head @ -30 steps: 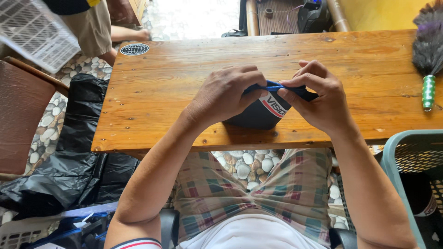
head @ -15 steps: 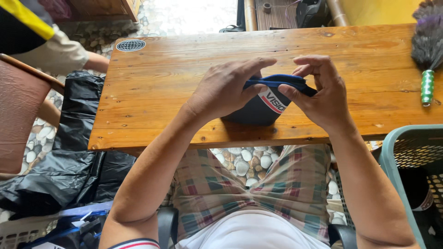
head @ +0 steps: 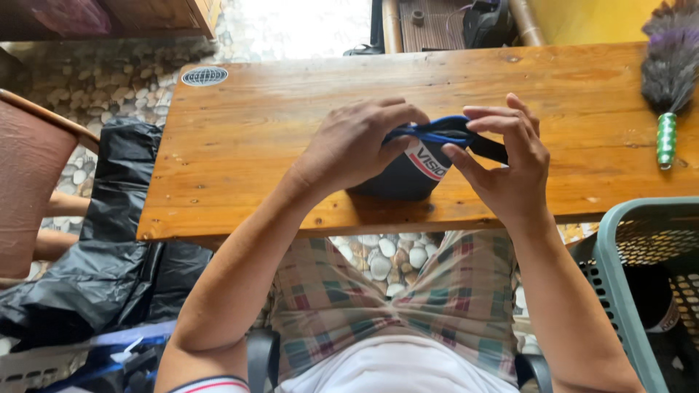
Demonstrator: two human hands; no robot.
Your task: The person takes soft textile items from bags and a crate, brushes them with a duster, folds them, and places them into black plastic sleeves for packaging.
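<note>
At centre frame, the left hand (head: 357,145) and right hand (head: 506,164) are both pinching the dark folded garment (head: 408,171) between them on the wooden table (head: 255,145); its blue waistband (head: 437,133) is running left to right.

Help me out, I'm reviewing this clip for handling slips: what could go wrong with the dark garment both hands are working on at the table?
1. The dark garment sits close to the table's near edge; a tug could slide it off onto the pebble floor.
2. The left hand and right hand pinch only the blue band, so it may slip out or stretch.
3. A sweeping right arm could possibly knock the feather duster.
</note>
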